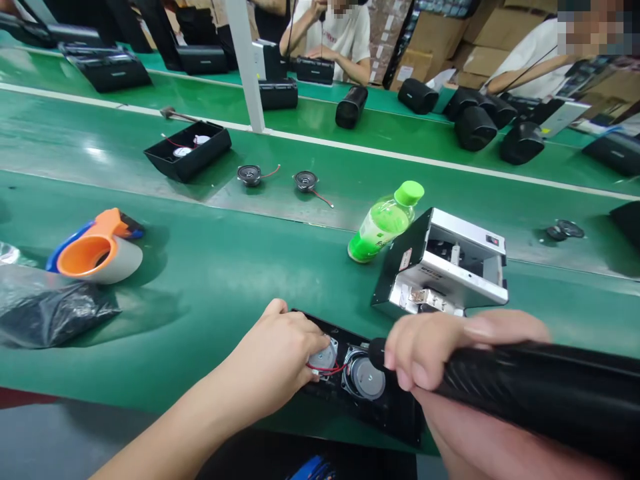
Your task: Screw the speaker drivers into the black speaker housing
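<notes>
A black speaker panel (pixel 395 407) lies at the front edge of the green bench with two round speaker drivers set in it. My left hand (pixel 287 350) is closed over the left driver (pixel 325 360), fingertips at its rim and a red wire. Bare on the panel's right side is the other driver (pixel 367 378). In my right hand (pixel 430 347) I grip a black electric screwdriver (pixel 540 383). Its tip points left, at the upper edge of the right driver; whether it touches a screw is hidden.
Behind the panel stand a silver-and-black screw feeder (pixel 465 260) and a green-capped bottle (pixel 385 223). An orange tape dispenser (pixel 100 250) and a dark plastic bag (pixel 55 310) sit at left. Loose drivers (pixel 305 181) and an open black case (pixel 187 150) lie beyond. Co-workers sit across.
</notes>
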{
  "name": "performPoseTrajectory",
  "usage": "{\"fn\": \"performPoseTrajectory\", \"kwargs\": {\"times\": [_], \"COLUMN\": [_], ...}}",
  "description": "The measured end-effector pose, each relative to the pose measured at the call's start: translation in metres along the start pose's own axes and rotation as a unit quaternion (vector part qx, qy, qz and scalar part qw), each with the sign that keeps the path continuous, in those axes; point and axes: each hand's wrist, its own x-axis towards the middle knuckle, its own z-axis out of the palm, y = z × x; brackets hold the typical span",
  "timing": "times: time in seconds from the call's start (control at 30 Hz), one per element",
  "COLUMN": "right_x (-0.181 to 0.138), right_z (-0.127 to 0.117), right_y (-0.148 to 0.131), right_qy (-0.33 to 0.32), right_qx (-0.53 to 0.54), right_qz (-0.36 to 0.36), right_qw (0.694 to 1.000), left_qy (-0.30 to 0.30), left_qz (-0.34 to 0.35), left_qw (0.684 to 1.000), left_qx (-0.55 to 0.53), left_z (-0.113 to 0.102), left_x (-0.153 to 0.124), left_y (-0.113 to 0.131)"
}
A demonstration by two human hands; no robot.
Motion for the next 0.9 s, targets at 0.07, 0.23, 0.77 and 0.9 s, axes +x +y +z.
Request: {"fn": "performPoseTrajectory", "kwargs": {"times": [0.07, 0.23, 0.77, 0.9], "right_x": [0.011, 0.017, 0.019, 0.017], "right_z": [0.008, 0.007, 0.017, 0.020], "right_y": [0.011, 0.030, 0.041, 0.050], "right_qy": [-0.025, -0.034, -0.013, -0.032], "right_qx": [0.021, 0.036, 0.016, 0.024], "right_qz": [0.000, 0.004, -0.003, -0.026], "right_qw": [0.999, 0.999, 1.000, 0.999], "left_qy": [-0.003, -0.012, -0.007, -0.015], "left_qz": [0.006, 0.017, 0.029, 0.025], "left_qw": [1.000, 0.999, 0.999, 0.999], "left_qx": [0.014, 0.036, 0.035, 0.044], "left_z": [-0.001, -0.004, -0.002, -0.006], "left_x": [0.001, 0.002, 0.001, 0.001], "left_y": [0.000, -0.002, -0.005, -0.002]}}
